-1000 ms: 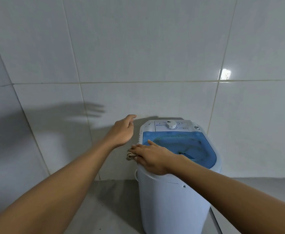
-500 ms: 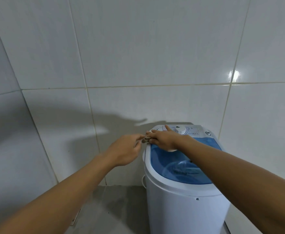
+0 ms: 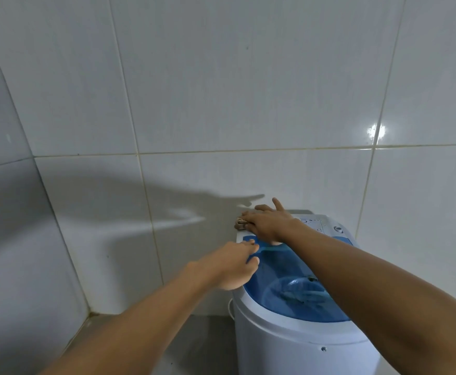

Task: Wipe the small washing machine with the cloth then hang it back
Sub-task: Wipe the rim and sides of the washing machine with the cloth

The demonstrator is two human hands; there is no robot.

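Left hand: fingers curled loosely, holding nothing, at the washer's left rim.
Cloth: small and bunched — at the top back left corner, under the fingers.
Right hand: flat, pressing the cloth down.
Washing machine: white, blue lid — beside the tiled wall.

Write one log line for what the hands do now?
right hand: presses cloth on washing machine back-left corner | left hand: empty, by rim

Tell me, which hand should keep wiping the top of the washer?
Probably the right hand: it lies flat on the cloth at the washing machine's back left corner. The left hand holds nothing.
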